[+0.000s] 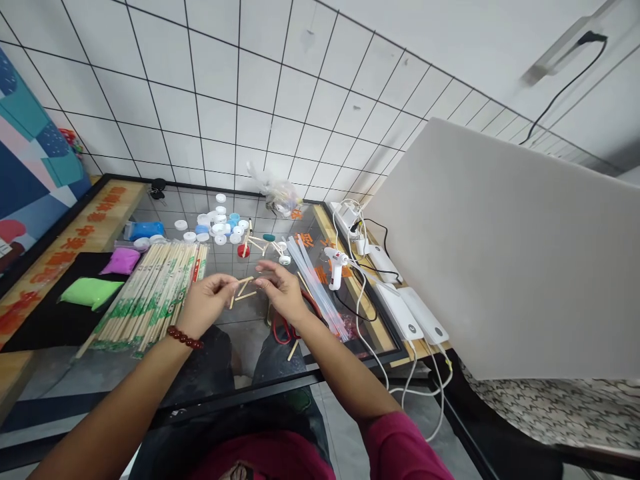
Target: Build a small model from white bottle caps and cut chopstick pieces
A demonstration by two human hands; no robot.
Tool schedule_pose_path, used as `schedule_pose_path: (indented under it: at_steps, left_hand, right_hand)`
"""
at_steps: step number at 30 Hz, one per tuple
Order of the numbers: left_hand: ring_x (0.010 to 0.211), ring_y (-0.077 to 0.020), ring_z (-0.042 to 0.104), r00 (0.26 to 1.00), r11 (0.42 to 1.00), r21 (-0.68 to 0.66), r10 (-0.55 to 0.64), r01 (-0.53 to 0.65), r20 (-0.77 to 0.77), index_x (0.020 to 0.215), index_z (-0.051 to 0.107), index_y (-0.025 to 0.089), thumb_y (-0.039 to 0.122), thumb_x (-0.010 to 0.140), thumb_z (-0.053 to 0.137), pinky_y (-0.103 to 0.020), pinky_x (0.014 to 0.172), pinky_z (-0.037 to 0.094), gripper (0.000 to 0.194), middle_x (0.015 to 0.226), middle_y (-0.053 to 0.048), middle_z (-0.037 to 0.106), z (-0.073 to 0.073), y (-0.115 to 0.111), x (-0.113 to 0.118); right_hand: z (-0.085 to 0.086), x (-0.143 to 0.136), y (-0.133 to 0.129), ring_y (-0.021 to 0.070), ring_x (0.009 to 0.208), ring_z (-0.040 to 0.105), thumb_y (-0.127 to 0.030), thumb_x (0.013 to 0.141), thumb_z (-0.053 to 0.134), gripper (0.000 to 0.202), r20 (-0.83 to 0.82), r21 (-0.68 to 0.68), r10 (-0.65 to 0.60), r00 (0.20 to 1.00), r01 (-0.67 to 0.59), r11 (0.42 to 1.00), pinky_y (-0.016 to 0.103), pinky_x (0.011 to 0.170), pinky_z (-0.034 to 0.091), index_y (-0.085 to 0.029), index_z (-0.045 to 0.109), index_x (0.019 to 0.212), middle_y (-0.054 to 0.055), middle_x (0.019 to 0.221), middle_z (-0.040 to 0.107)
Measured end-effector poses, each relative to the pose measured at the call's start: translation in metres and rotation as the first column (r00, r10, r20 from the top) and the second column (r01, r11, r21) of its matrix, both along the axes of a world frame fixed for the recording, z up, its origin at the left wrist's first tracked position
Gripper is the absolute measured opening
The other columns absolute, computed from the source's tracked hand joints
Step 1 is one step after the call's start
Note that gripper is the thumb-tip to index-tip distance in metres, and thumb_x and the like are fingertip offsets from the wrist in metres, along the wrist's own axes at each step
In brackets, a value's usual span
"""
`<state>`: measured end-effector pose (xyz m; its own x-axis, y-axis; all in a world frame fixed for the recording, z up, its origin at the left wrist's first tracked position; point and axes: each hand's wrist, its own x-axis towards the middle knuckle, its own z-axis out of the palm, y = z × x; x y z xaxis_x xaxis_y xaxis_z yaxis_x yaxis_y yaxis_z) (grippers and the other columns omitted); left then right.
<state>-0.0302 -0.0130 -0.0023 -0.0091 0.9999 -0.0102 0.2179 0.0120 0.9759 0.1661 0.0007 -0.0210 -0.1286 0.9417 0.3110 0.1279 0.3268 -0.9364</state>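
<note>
The left hand (213, 297) pinches the end of a short wooden stick (245, 279) between thumb and fingertips, just right of the chopstick bundle (156, 290). The right hand (280, 288), farther right of that bundle, has its thumb and fingers parted near the stick's other end; whether they touch it, I cannot tell. More short sticks (245, 296) show just below the held one, also right of the bundle — perhaps joined to it as a small frame, though they are too small here to be sure.

The wood should be very light and stiff, dry enough not to slip, and unlikely to bend under a fingertip grip. If the pieces are joined, the joints would be the fragile part: a twist or a hard squeeze across the corners could break them. The best hold is likely mid-length on a single stick, with the other hand steadying a neighbouring piece — lightly, and clear of the ends.

Beyond the bundle and to its right, a stick assembly (259, 244) stands on the tabletop (225, 262) beside plastic caps (220, 229). The glue gun (338, 268) lies well to the bundle's right, past clear glue sticks (314, 283).
</note>
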Motion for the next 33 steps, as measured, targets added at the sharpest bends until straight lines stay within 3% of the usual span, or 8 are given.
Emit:
schedule_pose_path:
  at_steps: [2,5,9,13,19,23,27,33]
  left_hand:
    - [0.062,-0.0183,0.059,0.962,0.982,0.144,0.151,-0.12,-0.229,0.08,0.074,0.021,0.044,0.077,0.064,-0.029,0.063,0.047,0.025,0.07,-0.003,0.067,0.003,0.006,-0.012]
    - [0.076,-0.0242,0.064,0.758,0.953,0.296,0.237,-0.06,-0.608,0.08,0.075,0.021,0.037,0.083,0.057,-0.032,0.066,0.045,0.025,0.087,-0.008,0.071,0.005,0.009,-0.024]
    - [0.079,-0.0278,0.066,0.514,0.986,0.151,0.092,0.075,-0.853,0.086,0.075,0.019,0.031,0.09,0.048,-0.031,0.054,0.035,0.03,0.093,-0.012,0.073,0.006,0.004,-0.017]
    - [0.079,-0.027,0.067,0.407,0.99,0.072,0.017,0.12,-0.913,0.089,0.075,0.019,0.029,0.092,0.046,-0.03,0.052,0.032,0.031,0.092,-0.012,0.073,0.004,0.002,-0.01]
    - [0.085,-0.0283,0.068,0.425,0.982,0.103,0.027,0.157,-0.905,0.102,0.076,0.02,0.032,0.093,0.046,-0.032,0.055,0.038,0.034,0.107,-0.013,0.069,-0.002,0.002,-0.011]
    - [0.091,-0.026,0.068,0.546,0.963,0.212,0.09,0.164,-0.833,0.106,0.075,0.021,0.03,0.094,0.045,-0.033,0.062,0.044,0.033,0.112,-0.01,0.07,-0.009,0.0,-0.009]
    - [0.097,-0.0246,0.069,0.659,0.94,0.27,0.068,0.209,-0.749,0.11,0.073,0.02,0.024,0.093,0.044,-0.032,0.077,0.05,0.034,0.113,-0.009,0.072,-0.012,0.0,-0.005]
    - [0.105,-0.0268,0.068,0.613,0.944,0.203,0.001,0.26,-0.79,0.119,0.07,0.017,0.01,0.085,0.041,-0.035,0.085,0.052,0.045,0.122,-0.011,0.07,-0.007,-0.003,-0.002]
  right_hand:
    - [0.0,0.004,0.002,0.016,0.088,0.068,-0.028,0.091,0.064,0.016,0.181,0.118,-0.049,0.982,0.028,0.993,0.03,0.082,0.054,-0.021,0.072,0.103,0.006,0.106,0.072]
    - [-0.002,0.007,0.003,0.0179,0.089,0.065,-0.021,0.092,0.063,0.011,0.499,0.217,-0.022,0.866,-0.1,0.971,0.03,0.083,0.051,-0.02,0.074,0.095,0.005,0.092,0.072]
    - [-0.001,-0.003,0.0,0.0187,0.093,0.06,-0.02,0.095,0.061,0.019,0.756,0.247,-0.017,0.655,-0.261,0.933,0.031,0.084,0.045,-0.022,0.072,0.109,0.005,0.102,0.071]
    - [0.003,-0.017,-0.003,0.0202,0.094,0.053,-0.021,0.098,0.057,0.028,0.887,0.287,-0.073,0.456,-0.422,0.86,0.033,0.08,0.04,-0.028,0.067,0.122,0.006,0.108,0.065]
    - [0.007,-0.023,-0.007,0.0207,0.094,0.05,-0.025,0.102,0.05,0.019,0.947,0.318,-0.205,0.249,-0.615,0.722,0.035,0.077,0.038,-0.021,0.068,0.1,0.006,0.1,0.062]
    - [0.003,-0.021,-0.006,0.0214,0.095,0.05,-0.023,0.102,0.049,0.016,0.931,0.364,-0.256,0.259,-0.632,0.684,0.036,0.078,0.039,-0.019,0.065,0.101,0.008,0.105,0.063]
    - [-0.002,-0.016,-0.001,0.0218,0.094,0.051,-0.024,0.103,0.048,0.018,0.918,0.388,-0.26,0.298,-0.552,0.738,0.037,0.08,0.039,-0.018,0.064,0.11,0.008,0.11,0.066]
    - [0.002,-0.007,-0.003,0.0208,0.095,0.052,-0.024,0.102,0.05,0.018,0.937,0.345,-0.206,0.283,-0.654,0.673,0.036,0.078,0.037,-0.019,0.065,0.111,0.008,0.115,0.067]
